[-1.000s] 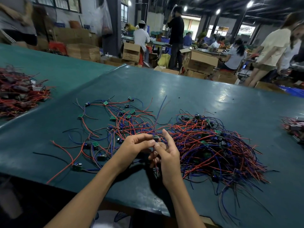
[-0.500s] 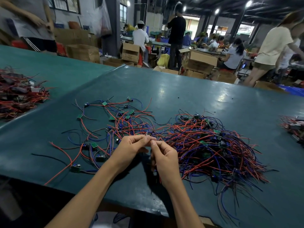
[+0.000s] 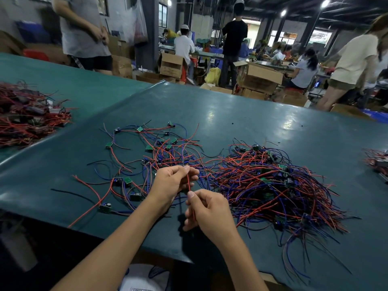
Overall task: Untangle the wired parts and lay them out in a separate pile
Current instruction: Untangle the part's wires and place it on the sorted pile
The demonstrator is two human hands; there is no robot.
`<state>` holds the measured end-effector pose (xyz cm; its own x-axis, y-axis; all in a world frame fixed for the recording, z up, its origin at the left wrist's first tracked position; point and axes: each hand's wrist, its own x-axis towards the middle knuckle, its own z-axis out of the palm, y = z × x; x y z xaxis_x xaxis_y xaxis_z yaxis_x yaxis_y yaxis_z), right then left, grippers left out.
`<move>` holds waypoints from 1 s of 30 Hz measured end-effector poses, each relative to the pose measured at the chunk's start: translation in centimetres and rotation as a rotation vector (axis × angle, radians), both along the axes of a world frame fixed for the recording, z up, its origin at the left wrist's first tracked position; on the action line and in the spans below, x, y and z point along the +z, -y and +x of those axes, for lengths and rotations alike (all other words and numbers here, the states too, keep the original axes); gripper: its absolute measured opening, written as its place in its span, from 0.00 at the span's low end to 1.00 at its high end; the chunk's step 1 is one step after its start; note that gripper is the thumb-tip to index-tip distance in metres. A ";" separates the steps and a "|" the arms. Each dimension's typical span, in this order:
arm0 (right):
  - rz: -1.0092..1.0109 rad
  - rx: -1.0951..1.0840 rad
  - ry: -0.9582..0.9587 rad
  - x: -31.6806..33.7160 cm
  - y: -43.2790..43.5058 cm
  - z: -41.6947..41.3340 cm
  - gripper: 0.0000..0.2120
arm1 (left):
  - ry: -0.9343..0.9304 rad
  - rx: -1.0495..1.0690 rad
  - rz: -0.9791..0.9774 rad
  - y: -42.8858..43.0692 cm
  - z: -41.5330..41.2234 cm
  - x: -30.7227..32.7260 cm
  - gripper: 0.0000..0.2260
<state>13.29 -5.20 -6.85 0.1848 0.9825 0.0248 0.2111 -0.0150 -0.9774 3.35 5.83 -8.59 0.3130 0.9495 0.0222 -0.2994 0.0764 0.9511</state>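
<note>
Right hand [image 3: 210, 211], nearest, low over table edge: thumb and forefinger pinching lower end of red wire [image 3: 188, 183]. Left hand [image 3: 171, 181], just beyond: fingers curled round upper end of same wire, running straight between both grips. Tangled heap [image 3: 283, 185] of red and blue wired parts, just right of hands. Separate pile [image 3: 147, 148] of spread-out parts, beyond left hand. Green table [image 3: 252, 122] beneath. Further heap [image 3: 27, 120] far left. Cardboard boxes [image 3: 259, 78] and people [image 3: 234, 38] behind.
</note>
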 end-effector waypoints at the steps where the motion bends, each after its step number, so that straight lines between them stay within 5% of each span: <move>1: 0.003 0.002 0.035 0.0 0.4 0.2 0.13 | -0.019 0.002 0.009 0.1 0.1 0.0 0.13; 10: 0.231 0.049 0.406 -1.6 2.4 1.9 0.12 | -0.019 0.015 -0.007 0.1 0.2 0.1 0.13; 14: 0.275 0.056 0.423 -2.4 2.7 2.1 0.11 | -0.005 0.022 -0.014 0.2 0.2 0.1 0.13; 18: 0.226 0.043 0.223 -2.3 3.0 2.4 0.14 | 0.040 -0.049 -0.010 0.3 -0.2 0.3 0.12; 23: 0.202 -0.085 -0.078 -1.9 3.3 2.8 0.28 | 0.180 -0.254 -0.057 0.9 -1.0 0.7 0.11; 30: 0.184 -0.106 -0.108 -2.3 3.0 3.0 0.12 | 0.271 -0.607 -0.097 1.7 -1.9 1.3 0.08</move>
